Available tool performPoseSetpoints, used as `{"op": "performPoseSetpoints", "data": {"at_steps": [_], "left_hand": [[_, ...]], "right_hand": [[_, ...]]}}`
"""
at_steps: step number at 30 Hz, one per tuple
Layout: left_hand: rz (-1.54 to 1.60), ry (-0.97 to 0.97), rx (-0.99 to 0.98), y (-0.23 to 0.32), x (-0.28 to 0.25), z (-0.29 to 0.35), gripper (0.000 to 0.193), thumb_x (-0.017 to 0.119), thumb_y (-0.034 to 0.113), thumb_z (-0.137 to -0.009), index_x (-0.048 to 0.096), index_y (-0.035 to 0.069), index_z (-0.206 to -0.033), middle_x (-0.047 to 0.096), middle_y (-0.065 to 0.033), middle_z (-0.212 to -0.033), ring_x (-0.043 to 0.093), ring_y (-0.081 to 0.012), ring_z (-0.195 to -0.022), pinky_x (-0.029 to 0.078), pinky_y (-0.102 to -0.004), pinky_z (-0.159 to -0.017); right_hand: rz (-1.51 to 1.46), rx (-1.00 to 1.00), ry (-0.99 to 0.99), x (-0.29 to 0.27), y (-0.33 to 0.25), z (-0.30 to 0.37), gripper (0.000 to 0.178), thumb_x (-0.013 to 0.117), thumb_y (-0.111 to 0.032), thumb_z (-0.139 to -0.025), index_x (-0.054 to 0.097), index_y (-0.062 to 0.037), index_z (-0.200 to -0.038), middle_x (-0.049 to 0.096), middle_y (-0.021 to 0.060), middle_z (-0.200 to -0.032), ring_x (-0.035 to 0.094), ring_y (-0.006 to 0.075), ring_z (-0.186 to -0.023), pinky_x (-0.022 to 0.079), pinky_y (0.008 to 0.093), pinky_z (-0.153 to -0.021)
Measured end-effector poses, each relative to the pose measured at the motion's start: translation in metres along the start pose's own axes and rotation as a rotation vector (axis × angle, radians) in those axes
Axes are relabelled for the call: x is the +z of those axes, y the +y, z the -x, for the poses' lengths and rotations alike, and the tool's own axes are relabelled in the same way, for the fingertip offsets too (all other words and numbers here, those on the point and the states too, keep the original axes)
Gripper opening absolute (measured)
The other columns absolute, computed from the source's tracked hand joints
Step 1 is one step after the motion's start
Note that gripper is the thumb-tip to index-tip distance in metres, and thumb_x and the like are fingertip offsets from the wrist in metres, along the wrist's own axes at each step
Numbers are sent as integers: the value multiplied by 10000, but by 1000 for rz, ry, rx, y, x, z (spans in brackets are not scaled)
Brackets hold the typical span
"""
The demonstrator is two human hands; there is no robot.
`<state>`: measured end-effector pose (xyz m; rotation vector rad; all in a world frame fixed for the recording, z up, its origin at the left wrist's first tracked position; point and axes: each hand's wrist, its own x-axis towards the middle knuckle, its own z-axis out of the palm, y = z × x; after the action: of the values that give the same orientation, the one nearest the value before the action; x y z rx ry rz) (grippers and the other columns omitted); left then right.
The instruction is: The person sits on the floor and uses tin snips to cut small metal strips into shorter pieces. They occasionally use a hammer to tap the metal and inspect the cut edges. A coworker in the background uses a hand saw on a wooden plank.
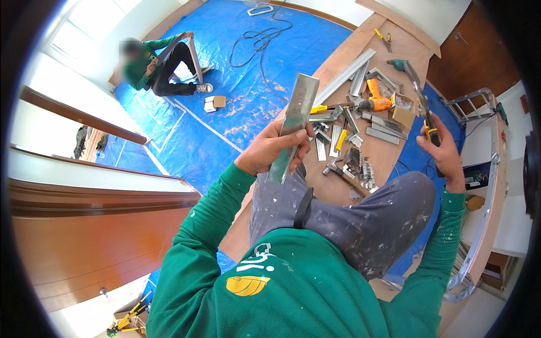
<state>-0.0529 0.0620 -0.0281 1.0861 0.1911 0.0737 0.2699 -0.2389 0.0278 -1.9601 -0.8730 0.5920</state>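
My left hand (269, 147) grips a flat galvanized metal strip (298, 104), held tilted up in front of my knees. The fingers wrap round its lower half. On the right, my right hand (445, 151) is closed round the yellow-and-black handles of tin snips (430, 130). Their dark jaws point up and away, apart from the strip. Below and between my hands lies a board (332, 194) strewn with metal offcuts (386, 130), an orange drill (376, 98), a hammer (345, 176) and a bundle of metal clips (354, 160).
A co-worker (163, 67) sits on the blue tarp (225, 28) at the far left, beside a small box (214, 103). A black cable (259, 39) loops across the tarp. Long metal profiles (344, 76) and yellow pliers (384, 40) lie on the board. A ladder (472, 107) stands right.
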Motion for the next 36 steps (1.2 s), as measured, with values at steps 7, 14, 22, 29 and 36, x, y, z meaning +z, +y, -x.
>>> {"op": "performPoseSetpoints", "data": {"at_steps": [7, 14, 22, 29, 36], "left_hand": [[-74, 35, -5, -4, 7, -22, 306, 600, 284, -1095, 594, 17, -1244, 637, -76, -815, 600, -130, -565, 512, -292, -505], [9, -3, -19, -1, 29, -42, 296, 609, 264, -1090, 593, 17, -1252, 631, -71, -812, 590, -125, -563, 504, -286, -501], [-228, 177, 7, -4, 43, -52, 252, 611, 234, -1083, 591, 24, -1219, 612, -44, -802, 566, -102, -565, 471, -268, -495], [-514, 528, 234, -17, 61, -74, 119, 605, 132, -1048, 590, 18, -1080, 607, -53, -788, 578, -133, -655, 476, -325, -615], [-681, 604, 312, -19, 68, -84, 156, 616, 137, -1027, 585, -2, -1090, 626, -148, -854, 622, -258, -795, 502, -417, -737]], "right_hand": [[86, -94, -149, 14, -11, 11, 812, 863, -225, -862, 484, 4, -1542, 655, 115, -1238, 620, 216, -1183, 460, 325, -1070], [262, -247, -362, 10, -31, -11, 875, 878, -329, -830, 484, 22, -1528, 597, 185, -1408, 572, 284, -1342, 403, 386, -1169], [271, -329, -197, 16, -18, 5, 833, 879, -259, -807, 511, 6, -1506, 608, 178, -1380, 594, 282, -1308, 412, 378, -1151], [499, -447, -133, 29, -48, 20, 750, 858, -151, -785, 557, -55, -1466, 622, 190, -1325, 610, 394, -1218, 466, 433, -1089], [486, -436, -109, 36, -70, 28, 740, 872, -160, -781, 578, -61, -1452, 651, 206, -1263, 634, 408, -1173, 495, 447, -1045]]}}
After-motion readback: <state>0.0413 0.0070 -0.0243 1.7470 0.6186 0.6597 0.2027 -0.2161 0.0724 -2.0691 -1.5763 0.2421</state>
